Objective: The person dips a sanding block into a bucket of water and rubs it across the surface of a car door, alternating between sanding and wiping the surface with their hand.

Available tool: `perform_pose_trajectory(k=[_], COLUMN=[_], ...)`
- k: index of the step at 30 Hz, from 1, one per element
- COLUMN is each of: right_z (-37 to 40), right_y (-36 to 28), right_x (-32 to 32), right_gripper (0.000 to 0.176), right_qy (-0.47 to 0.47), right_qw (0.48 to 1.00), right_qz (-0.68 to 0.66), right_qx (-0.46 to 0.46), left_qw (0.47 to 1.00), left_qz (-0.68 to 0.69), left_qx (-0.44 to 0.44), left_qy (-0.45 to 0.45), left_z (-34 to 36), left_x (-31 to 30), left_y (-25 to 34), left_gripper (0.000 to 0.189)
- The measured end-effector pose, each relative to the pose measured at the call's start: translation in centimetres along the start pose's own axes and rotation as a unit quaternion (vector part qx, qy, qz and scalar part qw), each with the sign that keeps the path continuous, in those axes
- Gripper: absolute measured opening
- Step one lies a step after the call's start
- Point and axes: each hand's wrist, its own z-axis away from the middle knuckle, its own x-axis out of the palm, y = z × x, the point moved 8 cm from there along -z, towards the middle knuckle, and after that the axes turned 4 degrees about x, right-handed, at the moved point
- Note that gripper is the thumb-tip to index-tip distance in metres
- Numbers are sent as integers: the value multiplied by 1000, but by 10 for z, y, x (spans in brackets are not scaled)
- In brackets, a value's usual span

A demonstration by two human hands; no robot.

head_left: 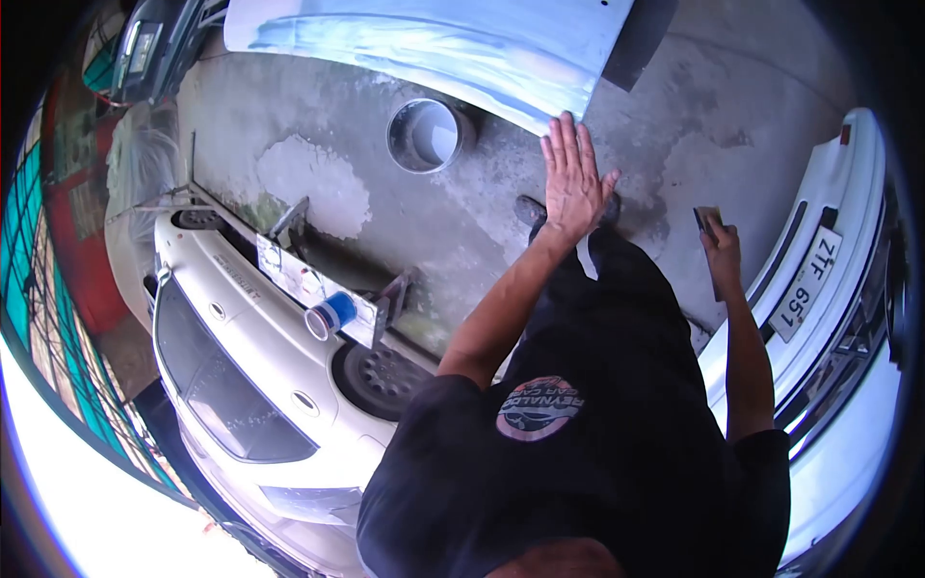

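Note:
My left hand [575, 183] lies flat with its fingers stretched out, its fingertips at the lower right edge of a pale blue-white panel [434, 43]. Nothing is held in it. Off to the right, away from the panel, my right hand [721, 250] is closed on a small dark block with a tan face [708, 220]. A round bucket [424, 136] with pale liquid stands on the floor below the panel, left of my left hand.
A light-coloured car [241, 356] fills the left side. Beside it, a stand with a spattered board [308, 284] carries a blue-banded roll or can [330, 316]. At right is a white bumper [819, 250] with a licence plate. My shoes are on the stained concrete floor [318, 183].

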Motion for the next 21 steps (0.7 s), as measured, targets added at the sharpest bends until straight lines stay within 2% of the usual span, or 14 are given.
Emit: perform_pose_trajectory(k=[2,4,6,9,11,14,15,19,21], right_z=[-6,-14,-14,-5,3,17,21,27,24], right_y=[-16,-24,-21,-12,-4,12,16,27,25], right_x=[-7,-9,-11,-17,-21,-25,-26,-24,-20], right_gripper=[53,53,51,51,51,50,50,49,50], right_qy=[6,15,2,1,-8,-13,-11,-12,-18], right_qw=[1000,1000,999,998,996,994,995,994,995], right_qz=[11,17,38,59,76,86,80,97,94], right_qx=[-10,-21,-3,14,34,58,60,48,22], left_qw=[997,998,996,999,999,986,985,983,988], left_qz=[32,-8,-69,1,-9,33,40,35,29], left_qx=[39,52,32,-15,-25,-129,-121,-137,-117], left_qy=[-51,-47,-38,30,47,103,117,117,97], left_z=[8,9,-2,-30,-50,-74,-77,-73,-57], left_x=[5,0,-9,-34,-38,-71,-78,-76,-62], left_y=[1,-21,-59,-125,-162,-204,-218,-215,-187], left_gripper=[96,96,93,87,87,88,88,86,85])
